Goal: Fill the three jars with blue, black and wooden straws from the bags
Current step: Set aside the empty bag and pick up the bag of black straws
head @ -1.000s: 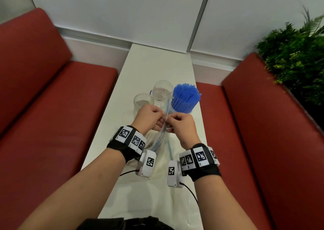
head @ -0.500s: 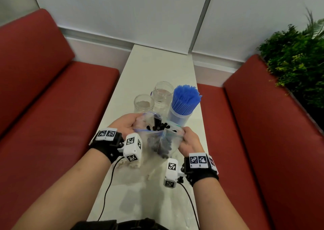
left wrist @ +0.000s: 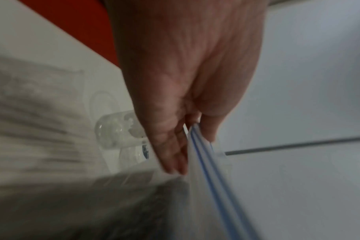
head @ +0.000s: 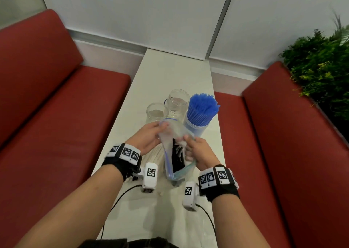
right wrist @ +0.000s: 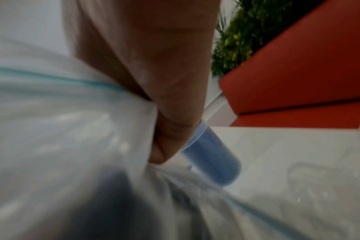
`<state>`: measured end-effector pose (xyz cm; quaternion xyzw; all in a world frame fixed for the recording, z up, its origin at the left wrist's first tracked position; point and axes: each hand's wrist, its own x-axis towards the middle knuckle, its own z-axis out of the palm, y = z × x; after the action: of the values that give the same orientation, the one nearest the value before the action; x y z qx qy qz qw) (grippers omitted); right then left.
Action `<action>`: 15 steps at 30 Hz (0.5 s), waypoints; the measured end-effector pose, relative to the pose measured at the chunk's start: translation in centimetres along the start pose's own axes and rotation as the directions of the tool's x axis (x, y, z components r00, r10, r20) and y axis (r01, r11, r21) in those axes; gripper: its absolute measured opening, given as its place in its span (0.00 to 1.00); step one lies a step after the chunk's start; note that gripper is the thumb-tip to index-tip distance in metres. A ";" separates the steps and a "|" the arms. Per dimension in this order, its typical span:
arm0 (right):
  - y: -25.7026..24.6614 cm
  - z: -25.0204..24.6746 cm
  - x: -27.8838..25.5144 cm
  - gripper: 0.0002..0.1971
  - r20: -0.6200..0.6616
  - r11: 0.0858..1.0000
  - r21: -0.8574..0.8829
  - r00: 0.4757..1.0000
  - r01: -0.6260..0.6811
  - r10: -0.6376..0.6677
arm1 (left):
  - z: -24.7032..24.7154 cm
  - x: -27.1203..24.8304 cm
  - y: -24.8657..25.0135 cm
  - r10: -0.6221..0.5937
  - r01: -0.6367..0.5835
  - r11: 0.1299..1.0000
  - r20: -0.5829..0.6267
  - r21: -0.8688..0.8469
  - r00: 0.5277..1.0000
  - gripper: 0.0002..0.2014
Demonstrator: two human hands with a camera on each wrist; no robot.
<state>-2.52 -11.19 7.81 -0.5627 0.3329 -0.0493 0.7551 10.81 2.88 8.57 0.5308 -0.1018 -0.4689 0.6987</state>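
Note:
A clear zip bag with black straws inside is held above the white table, its mouth open. My left hand pinches the bag's blue zip rim at the far left. My right hand grips the bag's right side, fingers over the plastic. Behind the bag stand two empty glass jars and a third jar packed with blue straws. That blue jar shows past my right thumb.
Red bench seats flank the narrow table on both sides. A green plant stands at the far right. More clear plastic bags lie on the near end of the table. Cables trail from both wrist cameras.
The bag of black straws was pulled open, then tipped so its mouth faces me. My left hand rose to the far rim; my right hand shifted onto the bag's side.

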 end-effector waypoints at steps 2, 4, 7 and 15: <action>-0.2 0.5 0.6 0.16 -0.120 0.972 0.233 0.992 -0.008 0.037 | 0.0 -0.5 0.4 -0.116 0.097 0.912 0.022 0.400 0.993 0.27; 0.0 0.7 0.9 0.16 -0.162 0.929 0.371 0.984 -0.011 0.077 | -0.4 -0.7 0.9 -0.322 0.247 0.642 -0.038 0.726 0.946 0.52; 1.0 0.8 0.8 0.12 -0.158 0.910 0.414 0.984 -0.011 0.084 | -1.1 -0.3 0.9 -0.478 0.436 0.698 -0.083 0.569 0.874 0.53; 1.3 0.3 1.3 0.16 -0.180 0.827 0.559 0.982 0.057 0.054 | -3.0 -1.3 -2.1 -0.657 0.656 0.752 0.148 0.060 0.739 0.28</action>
<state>-1.72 -11.05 6.09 -0.3090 0.3732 -0.1983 0.8520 10.83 5.83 6.06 0.4945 0.0350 -0.7256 0.4772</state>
